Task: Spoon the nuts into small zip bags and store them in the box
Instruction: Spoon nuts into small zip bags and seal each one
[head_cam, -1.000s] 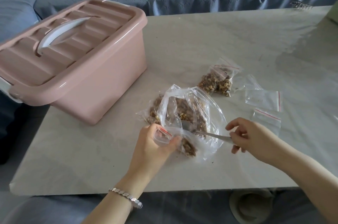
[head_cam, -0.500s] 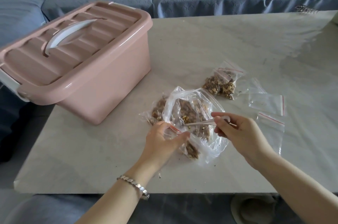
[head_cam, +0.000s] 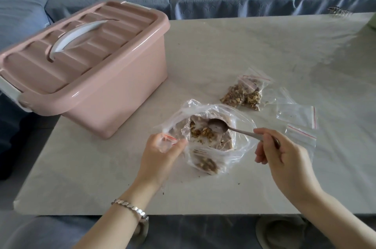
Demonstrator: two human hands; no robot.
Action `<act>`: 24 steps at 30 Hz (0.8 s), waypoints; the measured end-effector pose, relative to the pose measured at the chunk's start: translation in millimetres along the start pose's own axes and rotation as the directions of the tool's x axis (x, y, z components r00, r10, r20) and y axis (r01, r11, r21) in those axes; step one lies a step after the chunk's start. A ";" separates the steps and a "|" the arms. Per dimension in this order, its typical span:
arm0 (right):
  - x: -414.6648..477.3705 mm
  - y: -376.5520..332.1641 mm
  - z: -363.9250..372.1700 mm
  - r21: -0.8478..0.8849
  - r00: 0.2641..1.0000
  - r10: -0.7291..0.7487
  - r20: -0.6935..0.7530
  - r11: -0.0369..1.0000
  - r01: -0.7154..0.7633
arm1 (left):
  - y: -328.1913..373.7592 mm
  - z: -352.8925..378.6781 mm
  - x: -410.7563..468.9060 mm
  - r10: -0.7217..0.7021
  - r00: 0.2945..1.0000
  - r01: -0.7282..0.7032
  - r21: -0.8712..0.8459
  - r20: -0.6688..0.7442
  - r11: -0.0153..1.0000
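Left hand pinches 1 small zip bag beside the big open bag of nuts. Right hand grips the spoon, bowl above them. Filled bags lie behind; the pink box sits lidded at left.

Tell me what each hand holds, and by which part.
The left hand pinches a small zip bag at its red-striped opening. The right hand grips the spoon by the end of its handle.

Frame centre: right grip holds the spoon over the large nut bag. Left grip pinches a small zip bag, apparently open. Pink box upper left, lid on.
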State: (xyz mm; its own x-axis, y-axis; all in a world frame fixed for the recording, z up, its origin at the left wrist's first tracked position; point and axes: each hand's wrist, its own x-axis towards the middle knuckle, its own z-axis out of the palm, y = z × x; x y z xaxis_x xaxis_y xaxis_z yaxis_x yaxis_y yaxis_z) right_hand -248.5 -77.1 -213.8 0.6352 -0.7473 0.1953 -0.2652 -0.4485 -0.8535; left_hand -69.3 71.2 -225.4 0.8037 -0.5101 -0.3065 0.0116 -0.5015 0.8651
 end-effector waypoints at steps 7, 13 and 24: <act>-17.8 10.4 14.4 -0.005 0.999 -0.052 0.012 0.999 0.052 | 1.2 9.3 7.1 0.027 0.999 -0.023 -0.141 0.030 0.990; -16.0 13.2 18.8 0.018 0.999 -0.041 0.014 0.999 0.041 | 3.0 10.6 22.8 0.088 0.995 -0.093 -0.121 -0.051 0.988; -16.9 8.5 27.7 0.032 0.999 0.041 0.005 0.999 -0.041 | 6.9 14.6 38.1 0.100 0.988 -0.069 -0.243 0.118 0.968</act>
State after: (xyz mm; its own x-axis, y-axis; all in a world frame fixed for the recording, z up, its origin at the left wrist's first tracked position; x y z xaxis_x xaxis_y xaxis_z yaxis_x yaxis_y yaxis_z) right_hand -241.4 -54.6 -237.7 0.6275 -0.7625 0.1578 -0.2681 -0.4018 -0.8756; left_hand -47.3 38.0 -236.9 0.7252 -0.6362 -0.2632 0.1007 -0.2802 0.9546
